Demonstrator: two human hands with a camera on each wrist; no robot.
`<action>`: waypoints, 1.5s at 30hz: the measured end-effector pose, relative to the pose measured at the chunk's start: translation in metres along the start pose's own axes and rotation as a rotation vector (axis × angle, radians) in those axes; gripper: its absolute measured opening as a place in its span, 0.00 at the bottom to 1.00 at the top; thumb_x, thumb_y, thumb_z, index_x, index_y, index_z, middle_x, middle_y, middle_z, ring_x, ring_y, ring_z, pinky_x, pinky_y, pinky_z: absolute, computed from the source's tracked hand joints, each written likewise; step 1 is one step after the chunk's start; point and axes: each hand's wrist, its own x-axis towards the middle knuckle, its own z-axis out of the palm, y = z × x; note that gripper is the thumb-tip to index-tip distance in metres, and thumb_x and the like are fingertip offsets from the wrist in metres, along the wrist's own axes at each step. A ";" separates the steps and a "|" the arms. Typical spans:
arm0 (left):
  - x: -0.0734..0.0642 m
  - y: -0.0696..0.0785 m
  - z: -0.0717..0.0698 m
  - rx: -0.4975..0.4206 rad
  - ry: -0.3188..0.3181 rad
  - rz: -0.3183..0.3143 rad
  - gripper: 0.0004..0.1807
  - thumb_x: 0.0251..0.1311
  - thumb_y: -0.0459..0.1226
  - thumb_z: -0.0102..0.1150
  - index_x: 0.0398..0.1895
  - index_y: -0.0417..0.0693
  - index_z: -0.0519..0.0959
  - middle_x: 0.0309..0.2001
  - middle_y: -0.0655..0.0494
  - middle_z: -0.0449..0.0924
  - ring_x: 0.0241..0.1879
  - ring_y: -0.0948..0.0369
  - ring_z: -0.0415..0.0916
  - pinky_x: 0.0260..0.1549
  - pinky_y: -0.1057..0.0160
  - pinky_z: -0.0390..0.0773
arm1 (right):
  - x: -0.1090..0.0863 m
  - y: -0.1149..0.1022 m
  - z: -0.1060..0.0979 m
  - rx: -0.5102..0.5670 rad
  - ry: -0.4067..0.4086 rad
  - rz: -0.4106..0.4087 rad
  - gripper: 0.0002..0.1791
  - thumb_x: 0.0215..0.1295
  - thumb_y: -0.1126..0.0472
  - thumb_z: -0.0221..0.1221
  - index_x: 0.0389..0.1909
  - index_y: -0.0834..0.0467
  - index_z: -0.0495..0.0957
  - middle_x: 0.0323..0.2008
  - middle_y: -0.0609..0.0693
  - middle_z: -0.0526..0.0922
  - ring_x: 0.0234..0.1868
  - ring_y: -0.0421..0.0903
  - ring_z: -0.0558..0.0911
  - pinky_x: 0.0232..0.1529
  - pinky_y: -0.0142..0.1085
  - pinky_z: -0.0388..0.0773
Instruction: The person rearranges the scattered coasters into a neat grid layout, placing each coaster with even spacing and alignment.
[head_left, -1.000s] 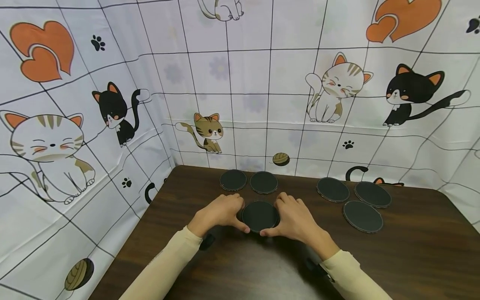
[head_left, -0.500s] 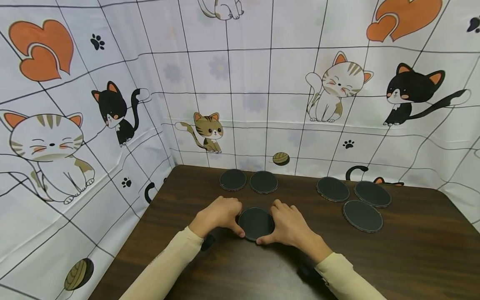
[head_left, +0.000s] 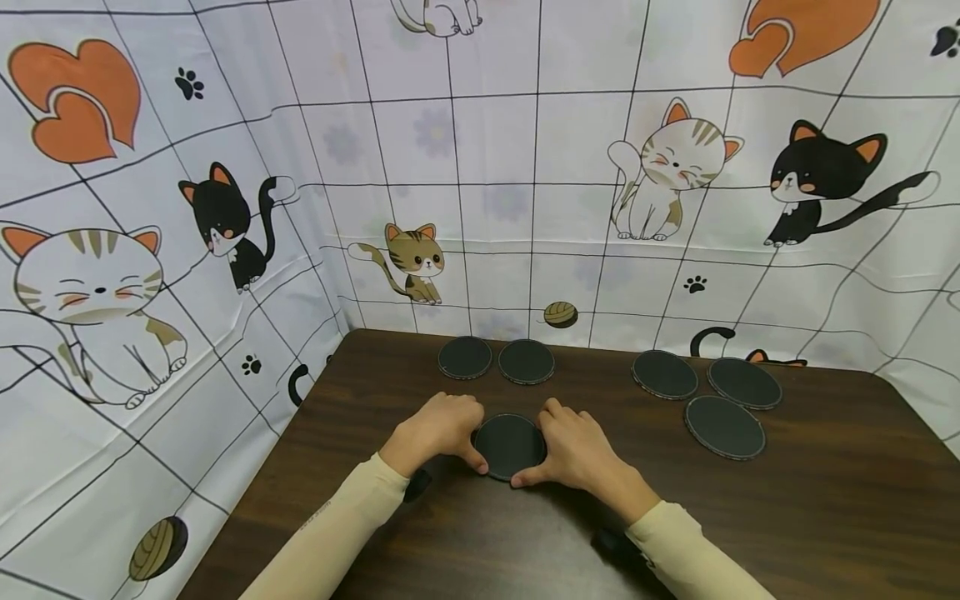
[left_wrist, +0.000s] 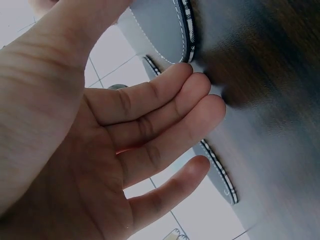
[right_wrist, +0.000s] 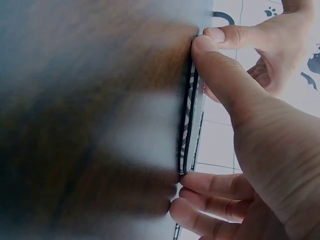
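Note:
A round dark coaster [head_left: 511, 447] lies flat on the table between both hands. My left hand [head_left: 438, 429] grips its left side, the thumb at the near rim and the fingers along the edge. My right hand [head_left: 581, 450] holds the right side in the same way. In the right wrist view, the right thumb and fingertips span the coaster's rim [right_wrist: 189, 115], which has a black-and-white patterned edge. White stitching runs round the coaster's top [left_wrist: 162, 30] in the left wrist view, with the left fingertips against its edge and the table.
Two like coasters [head_left: 465, 357] [head_left: 527, 362] lie side by side near the back left edge. Further right sit three more coasters [head_left: 725, 427] in a cluster. A white cat-print curtain [head_left: 495, 192] hangs behind the brown wooden table [head_left: 840, 508] and along its left.
Both hands have drawn the coaster toward the body and slightly left, away from the back pair. Over the last half second the hands and coaster have barely moved.

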 end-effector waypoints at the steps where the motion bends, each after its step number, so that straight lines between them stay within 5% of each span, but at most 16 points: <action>1: 0.000 0.000 0.000 0.001 0.002 -0.001 0.30 0.40 0.63 0.79 0.32 0.51 0.81 0.28 0.64 0.70 0.27 0.64 0.68 0.32 0.60 0.70 | 0.000 0.000 0.000 -0.001 0.000 0.002 0.49 0.34 0.18 0.70 0.40 0.58 0.80 0.38 0.49 0.71 0.34 0.47 0.77 0.40 0.48 0.76; 20: -0.003 -0.005 -0.009 0.010 -0.002 -0.004 0.34 0.43 0.66 0.76 0.41 0.51 0.81 0.33 0.64 0.72 0.29 0.64 0.71 0.34 0.59 0.75 | 0.005 0.003 -0.012 0.018 -0.010 0.027 0.53 0.33 0.15 0.67 0.45 0.59 0.80 0.40 0.48 0.71 0.31 0.45 0.77 0.34 0.46 0.79; 24: 0.000 -0.010 -0.014 -0.006 0.065 -0.003 0.35 0.48 0.67 0.72 0.44 0.50 0.81 0.34 0.62 0.74 0.32 0.62 0.73 0.35 0.58 0.76 | 0.008 0.011 -0.018 0.057 0.031 0.053 0.58 0.36 0.15 0.65 0.54 0.61 0.79 0.47 0.51 0.75 0.33 0.49 0.79 0.33 0.47 0.80; 29: 0.006 -0.019 -0.015 -0.020 0.218 0.012 0.37 0.55 0.67 0.66 0.56 0.50 0.80 0.47 0.56 0.79 0.47 0.56 0.77 0.49 0.50 0.77 | 0.012 0.025 -0.025 0.084 0.103 0.050 0.66 0.40 0.13 0.61 0.67 0.63 0.73 0.61 0.60 0.74 0.47 0.61 0.81 0.45 0.57 0.80; 35: 0.031 -0.035 -0.011 -0.065 0.323 0.020 0.40 0.58 0.67 0.64 0.65 0.51 0.76 0.60 0.52 0.75 0.59 0.50 0.73 0.59 0.41 0.69 | 0.023 0.044 -0.032 0.120 0.141 0.062 0.65 0.42 0.15 0.62 0.70 0.61 0.70 0.65 0.62 0.71 0.54 0.65 0.79 0.48 0.60 0.78; 45: 0.093 -0.056 -0.010 -0.015 0.244 0.019 0.48 0.57 0.66 0.65 0.75 0.51 0.67 0.72 0.48 0.65 0.69 0.47 0.63 0.64 0.38 0.61 | 0.052 0.090 -0.017 0.155 0.040 0.123 0.60 0.50 0.21 0.64 0.72 0.63 0.68 0.69 0.71 0.65 0.61 0.72 0.72 0.50 0.66 0.73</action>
